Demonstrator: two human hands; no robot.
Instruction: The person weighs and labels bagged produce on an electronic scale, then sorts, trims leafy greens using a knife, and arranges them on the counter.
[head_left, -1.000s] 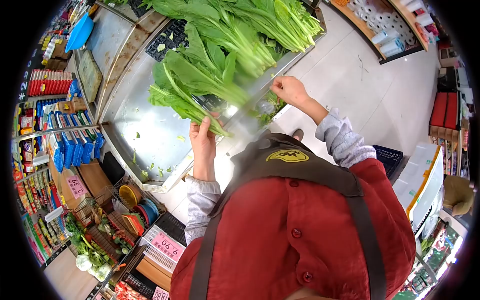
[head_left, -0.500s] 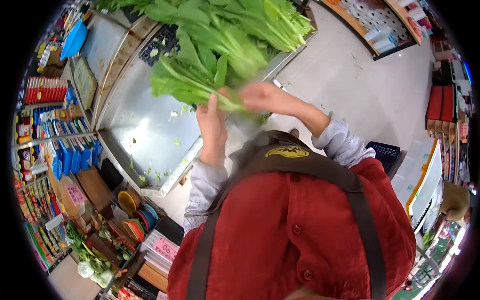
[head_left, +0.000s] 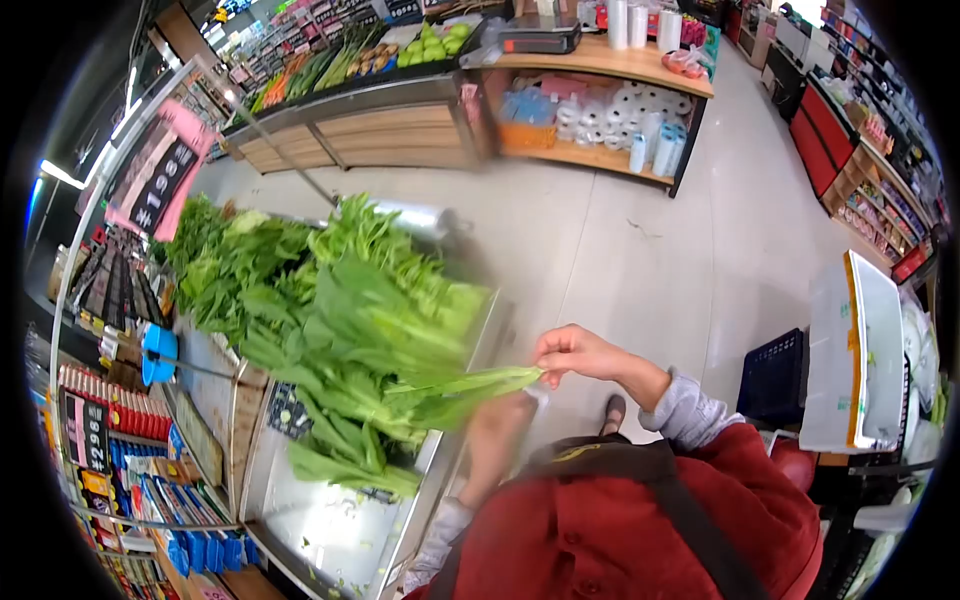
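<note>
Leafy greens [head_left: 370, 320] lie piled on a metal display counter [head_left: 340, 530] at the left. My right hand [head_left: 580, 356] pinches the pale stem end of a long green leaf [head_left: 470, 388], which stretches left toward the pile. Below that leaf, my left hand [head_left: 500, 425] is smeared by motion near the counter's edge, and its fingers cannot be made out. A separate bunch of greens [head_left: 345, 462] rests on the counter's near part, with small leaf scraps around it.
A wooden shelf unit [head_left: 600, 62] with white rolls stands ahead. Behind the pile is a produce stand [head_left: 390, 140]. A dark blue crate [head_left: 774, 378] and a white box [head_left: 860, 350] are at the right; a blue basin [head_left: 159, 354] hangs at the left.
The view has tilted up toward the shop. My right hand has drawn away from my left and now holds a leaf outstretched. The bunch formerly at my left hand seems to lie on the counter.
</note>
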